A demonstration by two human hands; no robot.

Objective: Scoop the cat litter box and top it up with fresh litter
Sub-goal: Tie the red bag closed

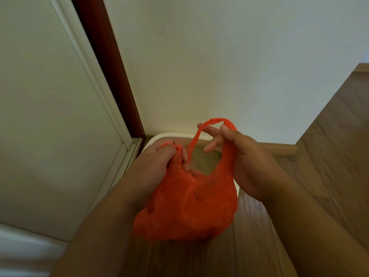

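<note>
at frame centre, the left hand [153,162] bunches one handle of the orange plastic bag [187,204] while the right hand [237,154] pinches the other loop. the litter box [159,137] sits just behind, by the wall. a slipped handle could likely spill the bag's contents.

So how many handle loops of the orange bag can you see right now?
2: one handle loop held up by the right hand, the other bunched handle gripped in the left hand.

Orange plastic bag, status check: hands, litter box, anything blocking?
Left hand grips bunched handle, right hand pinches the other. Orange plastic bag hangs over the litter box. Nothing blocking.
</note>
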